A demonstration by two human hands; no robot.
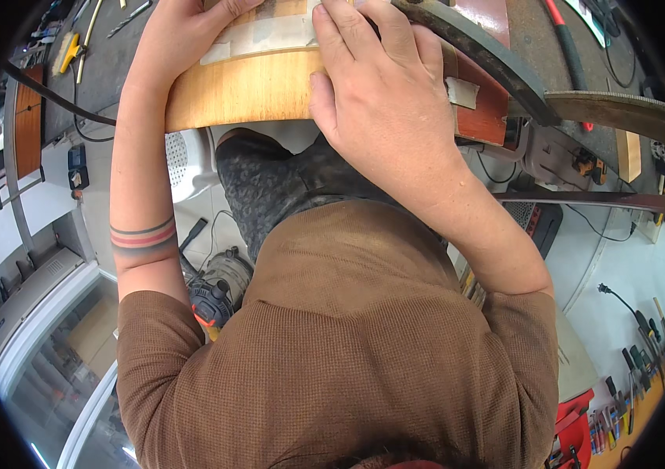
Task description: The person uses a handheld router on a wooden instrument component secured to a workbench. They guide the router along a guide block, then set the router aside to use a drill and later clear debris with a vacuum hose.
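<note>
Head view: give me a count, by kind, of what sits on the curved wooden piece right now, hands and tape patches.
Hands: 2, left hand and right hand, both flat on the curved wooden piece.
Tape patches: 2, a wide pale strip and a small patch.
Total: 4.

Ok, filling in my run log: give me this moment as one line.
left hand: flat on curved light-brown wooden panel | right hand: pressing pale tape strip | grip: none, palms down

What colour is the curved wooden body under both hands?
Honey-orange wood grain on the curved wooden body, with a reddish-brown side; seen in the head view.
</note>
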